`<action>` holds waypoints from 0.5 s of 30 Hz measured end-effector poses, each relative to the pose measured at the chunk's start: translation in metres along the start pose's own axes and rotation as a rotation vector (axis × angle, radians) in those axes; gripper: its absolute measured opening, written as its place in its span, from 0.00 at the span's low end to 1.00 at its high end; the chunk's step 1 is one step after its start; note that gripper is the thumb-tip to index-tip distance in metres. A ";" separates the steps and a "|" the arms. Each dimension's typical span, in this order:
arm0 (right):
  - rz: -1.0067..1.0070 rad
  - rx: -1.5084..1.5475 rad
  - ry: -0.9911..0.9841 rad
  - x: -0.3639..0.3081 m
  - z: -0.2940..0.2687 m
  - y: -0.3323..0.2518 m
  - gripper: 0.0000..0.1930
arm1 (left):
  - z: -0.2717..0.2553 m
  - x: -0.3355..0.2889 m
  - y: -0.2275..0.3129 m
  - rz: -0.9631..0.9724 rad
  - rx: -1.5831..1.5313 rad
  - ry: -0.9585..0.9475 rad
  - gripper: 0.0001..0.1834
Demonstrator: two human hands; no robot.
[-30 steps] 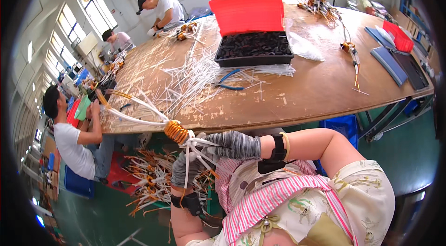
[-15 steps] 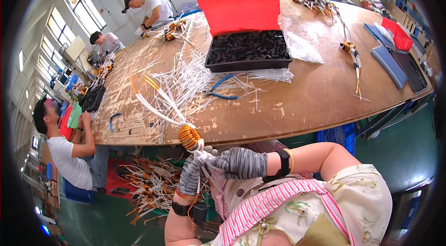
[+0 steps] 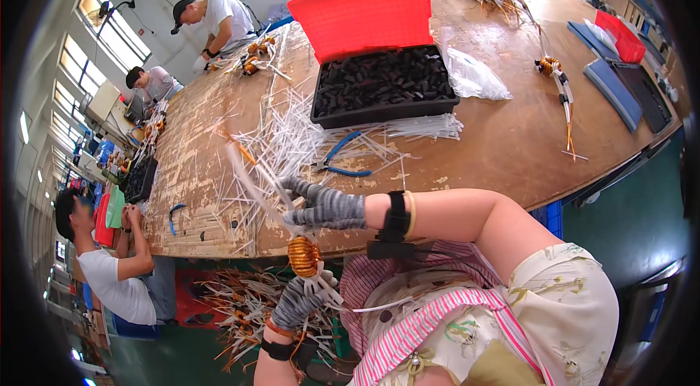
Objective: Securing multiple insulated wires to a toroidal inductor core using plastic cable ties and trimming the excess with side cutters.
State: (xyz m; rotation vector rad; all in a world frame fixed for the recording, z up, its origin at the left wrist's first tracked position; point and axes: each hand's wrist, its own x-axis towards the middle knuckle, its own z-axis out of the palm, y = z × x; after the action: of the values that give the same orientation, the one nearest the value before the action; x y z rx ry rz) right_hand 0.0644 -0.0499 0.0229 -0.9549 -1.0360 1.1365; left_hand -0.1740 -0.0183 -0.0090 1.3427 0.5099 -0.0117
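A copper-wire coil (image 3: 303, 256) with white-sleeved leads is held at the table's near edge. My left hand (image 3: 300, 301), in a grey glove, is closed round the white strands just below the coil; a thin white strip sticks out to its right. Above the coil, my gloved right hand (image 3: 326, 207) reaches left with fingers apart at the upper white-sleeved leads (image 3: 251, 180). These leads are blurred and end in orange tips; whether the fingers press on them is unclear. Blue-handled cutters (image 3: 341, 155) lie on the table beyond my right hand.
White cable ties (image 3: 292, 131) lie scattered beyond my hands. A black tray (image 3: 386, 87) of small black pieces stands before a red bin (image 3: 364, 14). Finished-looking coils (image 3: 550, 69) lie right. Below the table edge is a heap of coils (image 3: 248, 306). Co-workers sit left and far.
My right hand has left the strands below the coil and moved up to the upper leads. The coil and my left hand have come lower, and the coil stands more upright.
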 end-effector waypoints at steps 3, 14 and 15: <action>0.028 -0.035 -0.043 0.017 0.001 -0.002 0.17 | -0.014 0.000 -0.006 0.013 0.021 0.004 0.27; 0.178 -0.030 0.349 0.067 -0.042 0.025 0.11 | -0.069 -0.089 0.115 0.271 0.713 0.689 0.26; 0.162 0.035 0.386 0.069 -0.043 0.028 0.10 | -0.070 -0.094 0.121 0.315 0.661 0.751 0.24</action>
State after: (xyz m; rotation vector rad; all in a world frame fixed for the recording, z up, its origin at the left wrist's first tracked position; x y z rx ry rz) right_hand 0.1072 0.0196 -0.0046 -1.1912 -0.6335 1.0438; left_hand -0.2464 0.0501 0.1274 2.0662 0.9682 0.6538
